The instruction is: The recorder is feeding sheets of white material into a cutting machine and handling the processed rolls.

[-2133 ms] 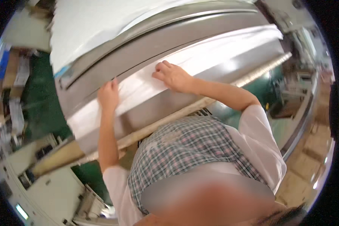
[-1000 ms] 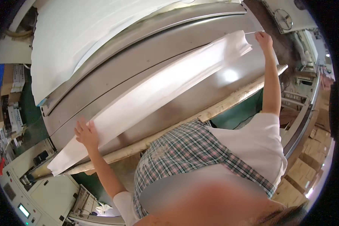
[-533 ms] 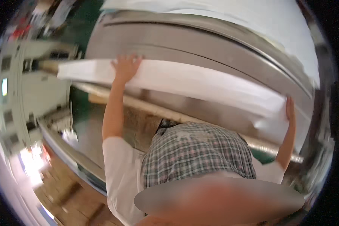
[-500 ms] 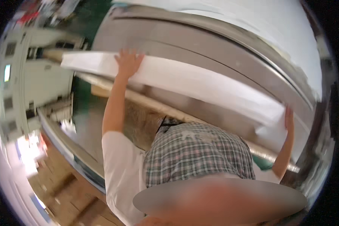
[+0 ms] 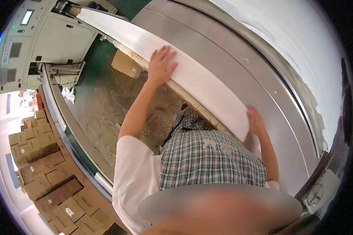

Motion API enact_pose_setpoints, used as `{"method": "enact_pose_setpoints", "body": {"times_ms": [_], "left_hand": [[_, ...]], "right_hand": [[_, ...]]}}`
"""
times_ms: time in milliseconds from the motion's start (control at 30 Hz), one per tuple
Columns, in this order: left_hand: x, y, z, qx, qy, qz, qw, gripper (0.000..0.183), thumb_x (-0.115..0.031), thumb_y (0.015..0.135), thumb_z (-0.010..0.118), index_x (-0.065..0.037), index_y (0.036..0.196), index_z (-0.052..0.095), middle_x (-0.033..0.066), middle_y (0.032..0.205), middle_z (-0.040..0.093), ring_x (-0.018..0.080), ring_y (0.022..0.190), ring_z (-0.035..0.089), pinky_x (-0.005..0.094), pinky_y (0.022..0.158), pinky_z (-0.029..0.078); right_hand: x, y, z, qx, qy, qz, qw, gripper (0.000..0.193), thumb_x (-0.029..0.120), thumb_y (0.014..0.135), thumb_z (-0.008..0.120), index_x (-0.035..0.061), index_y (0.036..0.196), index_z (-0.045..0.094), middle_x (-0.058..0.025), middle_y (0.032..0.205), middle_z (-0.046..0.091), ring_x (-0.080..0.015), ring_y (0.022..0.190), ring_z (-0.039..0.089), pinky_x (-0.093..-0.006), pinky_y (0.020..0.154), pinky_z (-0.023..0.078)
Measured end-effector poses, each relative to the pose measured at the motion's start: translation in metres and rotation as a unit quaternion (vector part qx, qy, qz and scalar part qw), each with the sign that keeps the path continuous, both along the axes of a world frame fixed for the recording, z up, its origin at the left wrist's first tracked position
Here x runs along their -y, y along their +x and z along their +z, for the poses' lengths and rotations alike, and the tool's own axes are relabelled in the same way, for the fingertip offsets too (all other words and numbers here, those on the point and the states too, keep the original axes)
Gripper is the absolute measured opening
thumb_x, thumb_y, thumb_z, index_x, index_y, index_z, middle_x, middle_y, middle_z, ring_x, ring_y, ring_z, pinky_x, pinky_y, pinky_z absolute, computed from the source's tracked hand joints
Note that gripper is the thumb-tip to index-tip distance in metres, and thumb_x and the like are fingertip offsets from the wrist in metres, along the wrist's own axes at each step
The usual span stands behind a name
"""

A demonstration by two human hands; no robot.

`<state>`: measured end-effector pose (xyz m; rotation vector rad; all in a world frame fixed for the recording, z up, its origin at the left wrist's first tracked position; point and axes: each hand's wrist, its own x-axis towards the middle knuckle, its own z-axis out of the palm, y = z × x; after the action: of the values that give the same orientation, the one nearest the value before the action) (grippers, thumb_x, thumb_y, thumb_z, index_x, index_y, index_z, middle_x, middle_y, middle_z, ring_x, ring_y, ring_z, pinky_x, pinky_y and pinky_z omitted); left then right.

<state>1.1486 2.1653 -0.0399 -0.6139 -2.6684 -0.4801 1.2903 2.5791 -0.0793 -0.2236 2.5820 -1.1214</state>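
A long white roll, or folded band of sheet material (image 5: pixel 200 82), runs slantwise from the far left toward my right side. I cannot tell whether it is cloth or paper. My left hand (image 5: pixel 161 65) lies on its near side, fingers spread, palm down. By its right end is my right hand (image 5: pixel 255 120), with straight fingers laid against the edge and part of the palm hidden. Neither hand grips anything. Beyond the white band lies a smooth grey metal plate (image 5: pixel 208 37) with a seam along it.
A pale bar (image 5: pixel 139 59) runs under the band's near side. Far left stands a cream machine cabinet (image 5: pixel 62 39) with a lit screen. White sheeting (image 5: pixel 298 51) covers the far right. Stacked cartons (image 5: pixel 47 172) stand beyond a long rail (image 5: pixel 80 156); cardboard (image 5: pixel 124 64) lies on the floor.
The view has turned, so the band slants more steeply. My hands are closer together: the right has come inward, and the left has slid from the band's far edge to its near side.
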Motion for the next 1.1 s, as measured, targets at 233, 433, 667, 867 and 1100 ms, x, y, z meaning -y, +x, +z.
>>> {"method": "enact_pose_setpoints", "body": {"times_ms": [233, 433, 667, 867, 1100], "left_hand": [[-0.035, 0.019, 0.010, 0.030, 0.016, -0.082, 0.996, 0.034, -0.028, 0.078, 0.058, -0.008, 0.105, 0.059, 0.0140, 0.117, 0.053, 0.0310, 0.114, 0.046, 0.0454, 0.098, 0.033], [-0.077, 0.057, 0.027, 0.114, 0.075, -0.225, 0.965, 0.026, -0.021, 0.074, 0.062, -0.008, 0.097, 0.061, 0.0122, 0.110, 0.058, 0.0295, 0.104, 0.053, 0.0431, 0.095, 0.038], [-0.096, 0.018, 0.039, 0.271, 0.082, -0.271, 0.920, 0.022, -0.020, 0.080, 0.061, -0.007, 0.098, 0.062, 0.0124, 0.101, 0.062, 0.0285, 0.094, 0.059, 0.0363, 0.081, 0.046], [-0.138, -0.147, 0.019, 0.209, 0.226, -0.102, 0.946, 0.025, -0.026, 0.082, 0.060, -0.008, 0.099, 0.063, 0.0108, 0.091, 0.064, 0.0214, 0.085, 0.061, 0.0330, 0.077, 0.046], [-0.189, -0.275, -0.018, 0.080, 0.352, -0.030, 0.932, 0.031, -0.032, 0.080, 0.059, -0.005, 0.094, 0.066, 0.0114, 0.086, 0.065, 0.0191, 0.076, 0.061, 0.0289, 0.072, 0.045]], "right_hand": [[0.097, -0.059, -0.019, -0.054, -0.203, -0.078, 0.974, 0.031, 0.023, 0.087, 0.049, 0.0046, 0.112, 0.051, -0.0144, 0.100, 0.056, -0.0272, 0.095, 0.054, -0.0351, 0.082, 0.043], [0.092, -0.071, -0.035, -0.006, -0.263, -0.141, 0.955, 0.027, 0.018, 0.085, 0.056, 0.0029, 0.107, 0.054, -0.0095, 0.091, 0.058, -0.0155, 0.075, 0.056, -0.0281, 0.066, 0.047], [-0.031, -0.036, -0.021, -0.113, -0.099, -0.453, 0.879, 0.018, 0.019, 0.087, 0.053, 0.0031, 0.092, 0.060, -0.0075, 0.067, 0.060, -0.0140, 0.052, 0.055, -0.0282, 0.049, 0.044], [-0.029, 0.024, -0.021, -0.295, 0.200, -0.384, 0.851, 0.010, 0.013, 0.084, 0.052, 0.0058, 0.086, 0.059, -0.0134, 0.084, 0.058, -0.0304, 0.067, 0.057, -0.0361, 0.056, 0.046], [-0.010, 0.081, 0.008, -0.199, 0.232, -0.444, 0.842, 0.010, 0.013, 0.084, 0.051, 0.0060, 0.086, 0.058, -0.0117, 0.081, 0.056, -0.0287, 0.064, 0.056, -0.0364, 0.055, 0.046]]}}
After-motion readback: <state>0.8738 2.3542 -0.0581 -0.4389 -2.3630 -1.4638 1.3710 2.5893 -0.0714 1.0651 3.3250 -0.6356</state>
